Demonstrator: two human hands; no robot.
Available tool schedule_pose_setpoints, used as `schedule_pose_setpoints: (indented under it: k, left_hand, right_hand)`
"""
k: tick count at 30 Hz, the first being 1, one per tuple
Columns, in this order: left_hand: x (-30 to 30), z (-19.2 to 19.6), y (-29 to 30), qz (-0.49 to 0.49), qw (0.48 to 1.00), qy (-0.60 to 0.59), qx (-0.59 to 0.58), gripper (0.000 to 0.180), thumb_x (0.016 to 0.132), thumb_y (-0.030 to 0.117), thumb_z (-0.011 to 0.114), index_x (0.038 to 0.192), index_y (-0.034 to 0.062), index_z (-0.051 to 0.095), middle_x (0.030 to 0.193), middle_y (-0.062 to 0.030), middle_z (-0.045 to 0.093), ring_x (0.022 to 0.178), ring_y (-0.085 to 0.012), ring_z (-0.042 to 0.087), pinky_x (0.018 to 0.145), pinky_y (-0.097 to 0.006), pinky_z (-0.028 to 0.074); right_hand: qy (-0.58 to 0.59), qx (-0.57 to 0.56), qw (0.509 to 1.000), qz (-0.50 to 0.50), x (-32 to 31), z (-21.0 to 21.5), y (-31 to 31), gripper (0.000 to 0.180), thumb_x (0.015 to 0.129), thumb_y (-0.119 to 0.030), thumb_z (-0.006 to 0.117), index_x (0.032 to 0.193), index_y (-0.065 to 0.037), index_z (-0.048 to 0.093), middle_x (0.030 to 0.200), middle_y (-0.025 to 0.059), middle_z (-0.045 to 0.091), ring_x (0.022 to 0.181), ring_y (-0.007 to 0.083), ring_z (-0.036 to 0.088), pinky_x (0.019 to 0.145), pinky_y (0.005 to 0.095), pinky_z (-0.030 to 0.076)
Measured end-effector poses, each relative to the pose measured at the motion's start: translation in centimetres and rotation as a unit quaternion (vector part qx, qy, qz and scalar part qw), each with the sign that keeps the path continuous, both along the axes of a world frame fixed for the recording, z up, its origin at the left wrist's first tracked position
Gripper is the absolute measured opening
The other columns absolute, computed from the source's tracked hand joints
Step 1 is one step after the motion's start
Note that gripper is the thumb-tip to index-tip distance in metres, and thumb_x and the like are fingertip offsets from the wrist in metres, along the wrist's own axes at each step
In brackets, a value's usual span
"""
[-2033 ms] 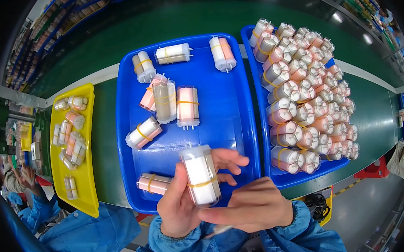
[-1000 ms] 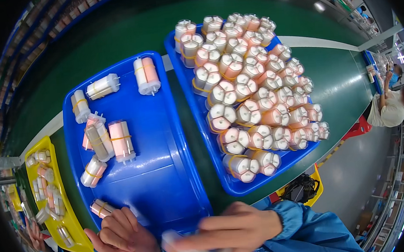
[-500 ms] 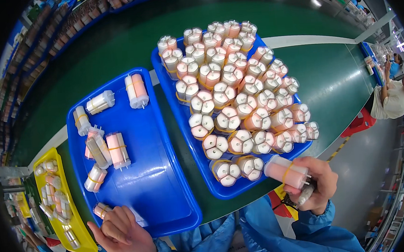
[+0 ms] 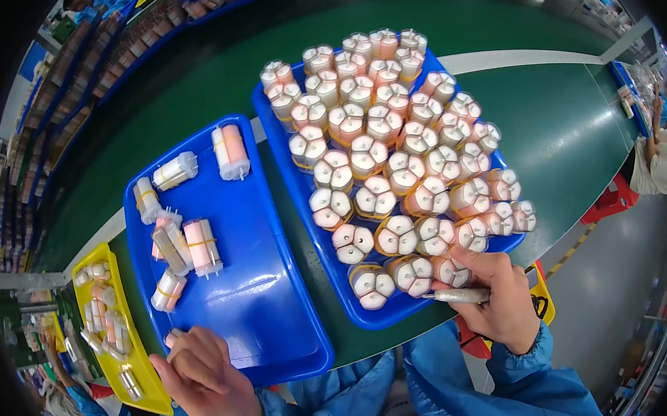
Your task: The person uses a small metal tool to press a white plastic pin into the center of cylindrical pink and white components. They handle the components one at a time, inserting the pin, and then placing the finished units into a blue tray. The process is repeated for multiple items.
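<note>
Grip first: your right hand (image 4: 502,297) is curled around a slim grey pen-like tool (image 4: 457,296), pinched between thumb and fingers, its tip pointing left along the near rim of the right blue tray (image 4: 316,232). Fingertips touch a banded bundle of pink-and-white cylinders (image 4: 452,271) standing upright at the tray's near right corner. Your left hand (image 4: 202,372) is bunched at the near left corner of the left blue tray (image 4: 267,313), fingers pressed together on a small bundle (image 4: 174,337); only its tip shows, so whether it is truly gripped is uncertain.

Right tray packed, bundles touching one another out to its rims. Left tray holds a few bundles lying flat near its far and left edges; the near right half is bare blue floor. Yellow tray (image 4: 151,387) just beside your left hand. Green belt (image 4: 568,130) lies open beyond the right tray.
</note>
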State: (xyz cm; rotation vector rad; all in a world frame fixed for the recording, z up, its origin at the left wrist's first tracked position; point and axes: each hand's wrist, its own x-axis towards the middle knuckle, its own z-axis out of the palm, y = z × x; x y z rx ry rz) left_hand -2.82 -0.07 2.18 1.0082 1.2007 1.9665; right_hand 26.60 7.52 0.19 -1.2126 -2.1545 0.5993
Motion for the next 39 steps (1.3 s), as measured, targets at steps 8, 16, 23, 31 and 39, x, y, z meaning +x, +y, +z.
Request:
schedule_pose_setpoints:
  k: [8,16,23,31,39]
  left_hand:
    - [0.3,1.0,4.5,0.1,0.79,0.557,-0.234,0.035,0.086,0.011,0.057,0.12,0.0028,0.053,0.126,-0.0195,0.045,0.108,-0.0332,0.047,0.097,-0.042,0.037]
    - [-0.5,-1.2,3.1,0.118,0.764,0.574,-0.272,0.051,0.07,0.005,0.077,0.112,0.0053,0.048,0.118,-0.015,0.048,0.105,-0.0264,0.051,0.078,-0.036,0.048]
    - [-0.5,-1.0,2.1,0.139,0.789,0.469,-0.371,0.058,0.073,0.009,0.077,0.122,0.0007,0.048,0.107,-0.0115,0.053,0.083,-0.0187,0.057,0.07,-0.029,0.049]
    - [-1.0,0.2,-1.4,0.042,0.969,0.145,-0.195,0.057,0.076,0.008,0.067,0.127,-0.0064,0.045,0.114,-0.0174,0.057,0.093,-0.0224,0.062,0.074,-0.03,0.051]
    - [-2.0,-1.0,-2.0,-0.197,0.962,-0.02,-0.189,0.053,0.077,-0.004,0.067,0.124,-0.0018,0.042,0.13,-0.0181,0.049,0.116,-0.0243,0.053,0.099,-0.037,0.041]
  right_hand:
    - [0.028,-0.046,0.997,-0.049,-0.1,-1.6,-1.0,0.057,0.07,-0.009,0.082,0.117,-0.004,0.051,0.067,0.005,0.062,0.05,0.0157,0.06,0.046,0.0249,0.045]
    - [0.196,0.001,0.98,0.019,-0.4,0.0,-2.7,0.041,0.072,0.0,0.07,0.111,0.0,0.057,0.054,0.0008,0.055,0.047,0.0054,0.051,0.046,0.0198,0.039]
    - [0.31,-0.168,0.89,0.29,-7.8,0.6,-3.4,0.018,0.079,-0.012,0.072,0.094,-0.002,0.07,0.066,0.0059,0.064,0.049,0.0185,0.062,0.045,0.0288,0.049]
    - [0.315,-0.286,0.865,0.266,-12.4,0.8,-5.0,0.046,0.081,-0.008,0.072,0.121,0.002,0.052,0.071,0.0039,0.061,0.051,0.0076,0.052,0.046,0.0225,0.039]
    - [0.26,-0.389,0.863,0.191,-15.8,1.3,-0.9,0.059,0.079,-0.008,0.074,0.132,-0.007,0.048,0.082,0.0046,0.069,0.07,0.0026,0.061,0.059,0.0192,0.046]
